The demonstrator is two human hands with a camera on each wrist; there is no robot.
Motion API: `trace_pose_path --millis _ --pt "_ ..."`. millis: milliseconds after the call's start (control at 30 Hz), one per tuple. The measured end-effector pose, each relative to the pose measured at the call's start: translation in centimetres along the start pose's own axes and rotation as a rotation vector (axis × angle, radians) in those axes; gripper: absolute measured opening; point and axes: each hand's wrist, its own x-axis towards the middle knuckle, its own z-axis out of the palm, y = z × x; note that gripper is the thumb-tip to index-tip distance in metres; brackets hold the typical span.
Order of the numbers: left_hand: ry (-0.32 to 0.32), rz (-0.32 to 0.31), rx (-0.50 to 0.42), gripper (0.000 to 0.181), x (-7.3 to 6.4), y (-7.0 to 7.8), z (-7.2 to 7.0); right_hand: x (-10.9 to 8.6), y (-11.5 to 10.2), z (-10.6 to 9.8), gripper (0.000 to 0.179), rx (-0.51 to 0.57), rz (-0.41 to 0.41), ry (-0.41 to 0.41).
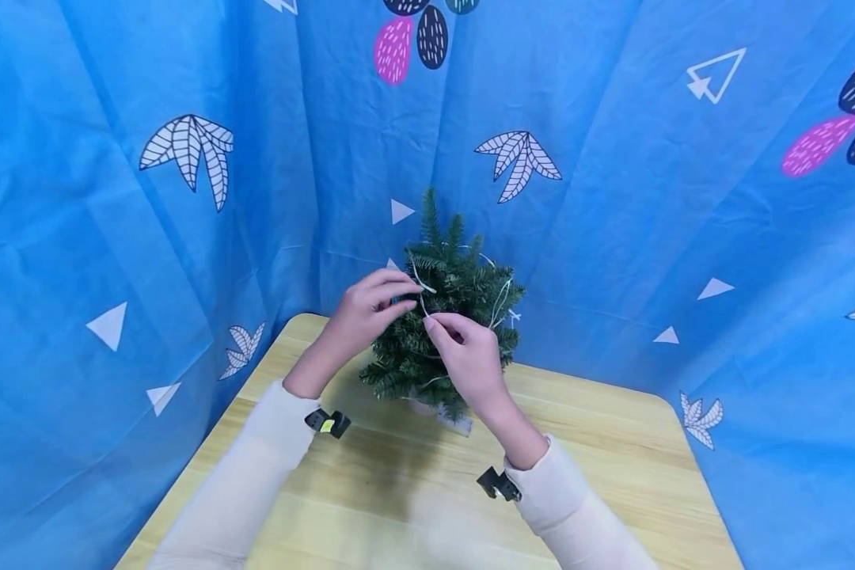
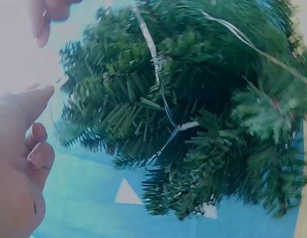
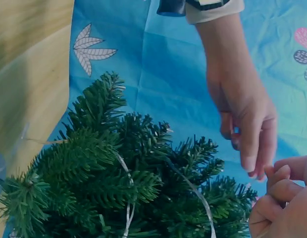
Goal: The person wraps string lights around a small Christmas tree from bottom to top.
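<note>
A small artificial Christmas tree (image 1: 399,360) stands upright on the table. Thin pale wire (image 2: 152,52) winds loosely around its branches, with small knots or joints along it. At the tree's front, my right hand (image 1: 473,360) pinches a piece of this wire between thumb and index finger. Just left of it, my left hand (image 1: 356,317) reaches to the same stretch of wire, its thumb and index finger slightly apart in the head view. In the right wrist view, the fingertips of both hands nearly meet beside the branches. Whether the left fingertips touch the wire is hard to tell.
The light wooden table (image 1: 577,419) bears the tree near its back edge. Below the branches shows part of a pale base (image 1: 457,425). A blue patterned curtain (image 1: 613,261) hangs close behind and on both sides. More wire loops (image 1: 500,301) stick out on the tree's right.
</note>
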Motion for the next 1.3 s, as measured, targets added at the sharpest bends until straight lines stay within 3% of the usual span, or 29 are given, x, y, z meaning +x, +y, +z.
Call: trace_pose_path --millis 100,233,467,633,833,1000,1133,1300 --pt "-0.005 0.158 0.108 0.022 -0.2 0.6 0.2 0.0 0.1 -0.1 0.022 -0.017 -0.043 -0.014" --pt "0.041 0.214 0.177 0.015 -0.3 0.8 0.0 0.2 0.1 -0.8 0.018 -0.112 -0.148 -0.022" --pt "0.138 0.136 0.165 0.011 -0.9 0.7 -1.3 0.9 0.8 -4.1 0.014 -0.434 -0.359 -0.031" --pt "0.141 0.055 0.144 0.011 -1.6 0.4 -2.0 2.1 1.8 -7.0 0.007 -0.497 -0.568 -0.027" --pt "0.135 0.035 0.173 0.012 -2.4 0.3 -2.0 3.8 1.9 -9.8 0.004 -0.621 -0.8 0.026" --pt "0.13 0.011 0.178 0.012 -2.5 0.7 -1.7 5.1 2.1 -12.0 0.008 -0.721 -0.822 0.092" --pt "0.113 0.006 0.188 0.01 -2.5 1.2 -1.1 5.1 2.7 -13.4 0.012 -0.68 -0.758 0.096" --pt "0.119 0.002 0.257 0.01 -2.3 1.4 -1.6 3.5 3.3 -14.3 0.011 -0.581 -0.712 0.118"
